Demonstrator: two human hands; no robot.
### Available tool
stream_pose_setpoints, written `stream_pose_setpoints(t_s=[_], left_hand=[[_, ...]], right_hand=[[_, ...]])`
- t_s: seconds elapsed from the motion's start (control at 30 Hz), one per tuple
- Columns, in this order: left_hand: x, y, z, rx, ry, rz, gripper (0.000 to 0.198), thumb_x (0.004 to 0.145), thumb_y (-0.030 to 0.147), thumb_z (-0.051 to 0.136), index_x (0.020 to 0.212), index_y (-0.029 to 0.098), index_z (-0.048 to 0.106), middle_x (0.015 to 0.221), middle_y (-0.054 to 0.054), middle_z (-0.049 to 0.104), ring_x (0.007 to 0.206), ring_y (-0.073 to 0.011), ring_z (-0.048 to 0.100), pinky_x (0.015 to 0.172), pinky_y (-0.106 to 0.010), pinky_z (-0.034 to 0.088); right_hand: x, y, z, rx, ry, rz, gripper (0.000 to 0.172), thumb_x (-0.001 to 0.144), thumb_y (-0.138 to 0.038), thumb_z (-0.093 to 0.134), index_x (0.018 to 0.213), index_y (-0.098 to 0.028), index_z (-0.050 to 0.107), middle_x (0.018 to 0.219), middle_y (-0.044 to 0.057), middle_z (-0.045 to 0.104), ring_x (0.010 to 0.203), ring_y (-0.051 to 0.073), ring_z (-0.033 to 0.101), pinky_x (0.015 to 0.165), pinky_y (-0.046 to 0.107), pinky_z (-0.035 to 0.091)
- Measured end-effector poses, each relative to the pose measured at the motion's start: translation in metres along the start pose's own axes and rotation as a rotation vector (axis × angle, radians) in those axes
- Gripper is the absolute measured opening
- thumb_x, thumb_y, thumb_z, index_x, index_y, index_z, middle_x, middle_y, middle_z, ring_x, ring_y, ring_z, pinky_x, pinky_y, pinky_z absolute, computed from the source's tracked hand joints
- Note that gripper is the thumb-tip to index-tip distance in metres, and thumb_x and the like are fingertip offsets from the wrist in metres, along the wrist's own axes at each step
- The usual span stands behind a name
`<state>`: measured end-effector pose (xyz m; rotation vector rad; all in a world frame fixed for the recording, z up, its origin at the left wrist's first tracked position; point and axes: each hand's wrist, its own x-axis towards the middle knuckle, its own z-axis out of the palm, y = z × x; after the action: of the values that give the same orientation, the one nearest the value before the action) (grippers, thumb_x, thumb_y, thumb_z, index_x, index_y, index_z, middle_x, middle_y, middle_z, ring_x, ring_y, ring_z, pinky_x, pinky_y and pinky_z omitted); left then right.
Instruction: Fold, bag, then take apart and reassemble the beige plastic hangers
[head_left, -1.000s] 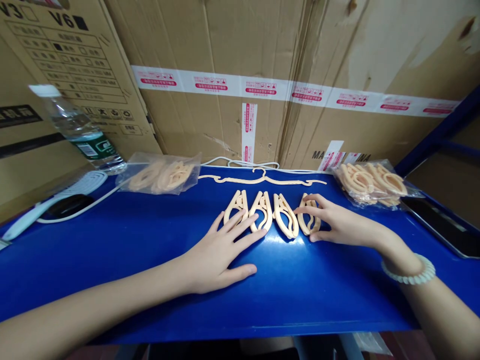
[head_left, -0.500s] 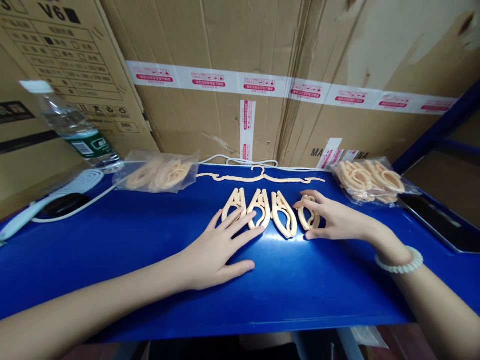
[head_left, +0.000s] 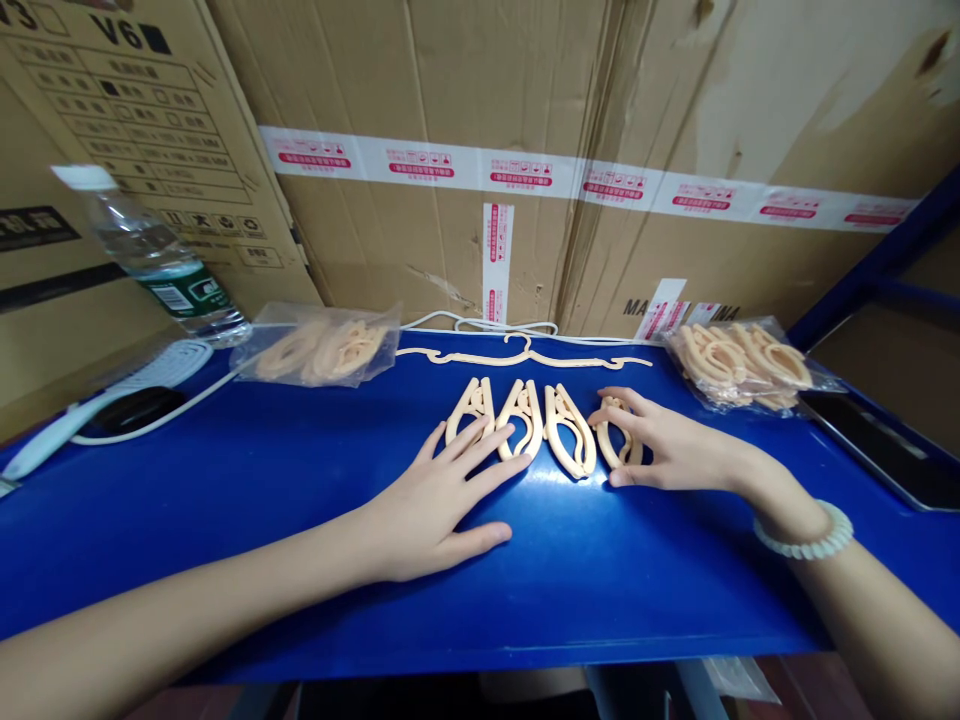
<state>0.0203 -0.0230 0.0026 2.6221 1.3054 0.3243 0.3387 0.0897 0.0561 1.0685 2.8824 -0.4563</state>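
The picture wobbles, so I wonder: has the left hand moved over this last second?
No. The left hand lies flat on the blue tabletop, its fingers across the same two leftmost peach plastic folded hangers.

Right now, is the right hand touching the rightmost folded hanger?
Touching. The head view shows the right hand with fingers lying across the rightmost folded hanger, no gap.

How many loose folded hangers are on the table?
4: first hanger under left hand, second hanger and third hanger between, fourth hanger under right hand. Bags hold more.
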Motion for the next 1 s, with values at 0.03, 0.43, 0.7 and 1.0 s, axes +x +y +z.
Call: stream_pose_setpoints(t_s=[0.03,0.43,0.7,1.0], left_hand=[[0.0,0.001,-0.001,0.0,-0.013,-0.005,0.067,0.097,0.06,0.047,0.157,0.04,0.025,0.168,-0.005,0.019,0.153,-0.0411,0.016,0.117,-0.072,0.018],[0.001,-0.012,0.002,0.034,0.055,-0.029,0.066,0.097,0.06,0.048,0.156,0.036,0.032,0.166,-0.007,0.025,0.152,-0.0396,0.019,0.119,-0.069,0.019],[0.005,-0.011,0.001,-0.007,0.121,-0.09,0.055,0.097,0.052,0.052,0.146,0.03,0.045,0.161,-0.009,0.035,0.15,-0.0376,0.027,0.118,-0.07,0.017],[0.009,-0.018,-0.003,-0.254,0.534,-0.022,0.027,0.094,0.021,0.052,0.119,0.02,0.059,0.125,-0.01,0.066,0.124,-0.0249,0.057,0.109,-0.045,0.044]], right_hand=[[0.001,-0.001,0.0,-0.004,0.004,-0.011,0.072,0.08,-0.067,0.068,0.135,-0.022,0.054,0.155,0.019,0.033,0.14,0.041,0.04,0.113,0.054,0.038],[0.016,-0.011,0.023,-0.169,0.184,-0.028,0.066,0.091,-0.066,0.053,0.139,-0.02,0.054,0.152,0.024,0.038,0.134,0.044,0.045,0.104,0.061,0.043],[0.017,-0.009,0.02,-0.16,0.187,0.03,0.076,0.091,-0.072,0.046,0.149,-0.022,0.044,0.154,0.022,0.034,0.129,0.042,0.051,0.1,0.058,0.048],[0.022,0.023,0.011,-0.031,0.562,0.077,0.053,0.102,-0.053,0.035,0.137,-0.017,0.051,0.136,0.018,0.054,0.132,0.033,0.049,0.115,0.051,0.036]])
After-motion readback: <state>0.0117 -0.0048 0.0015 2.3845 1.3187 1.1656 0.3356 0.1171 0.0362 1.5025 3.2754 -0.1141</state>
